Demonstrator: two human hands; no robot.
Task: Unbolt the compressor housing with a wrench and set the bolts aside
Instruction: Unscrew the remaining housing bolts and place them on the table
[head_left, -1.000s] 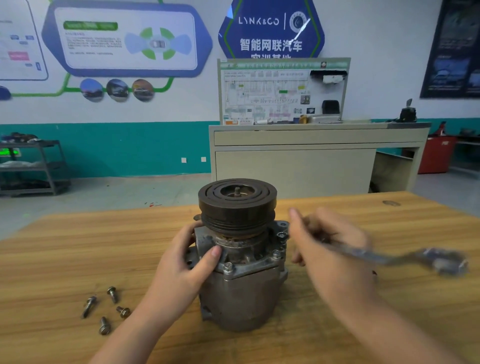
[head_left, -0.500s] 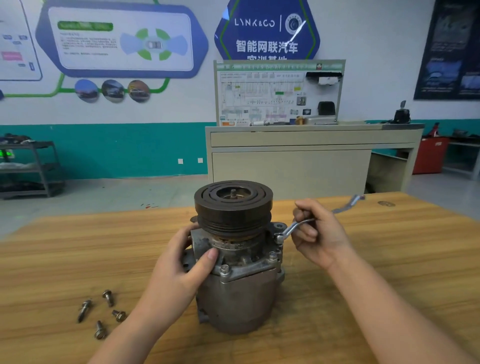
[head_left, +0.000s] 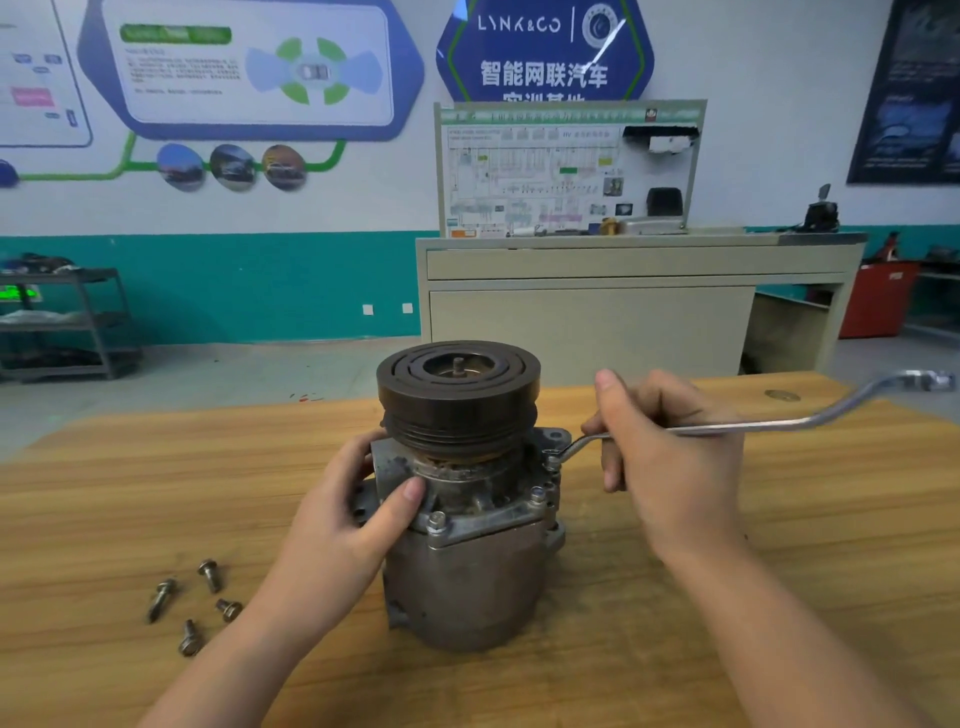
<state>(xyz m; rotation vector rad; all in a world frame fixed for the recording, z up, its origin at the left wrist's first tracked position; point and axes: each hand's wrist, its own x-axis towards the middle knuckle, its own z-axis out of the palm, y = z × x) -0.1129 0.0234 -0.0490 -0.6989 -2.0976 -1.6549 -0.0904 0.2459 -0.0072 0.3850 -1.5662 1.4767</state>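
While the left hand (head_left: 343, 525) gripped the upper left side of the compressor (head_left: 467, 519), which stood upright on the wooden table (head_left: 779, 597), the right hand (head_left: 670, 457) curled around the wrench (head_left: 769, 427). Its ring end sat on a bolt (head_left: 551, 459) at the housing's right rim. Four loose bolts (head_left: 195, 603) lay on the table, left of the compressor.

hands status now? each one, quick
Left hand: gripping the compressor, steadying it.
Right hand: gripping the wrench, whose near end sits on a housing bolt.
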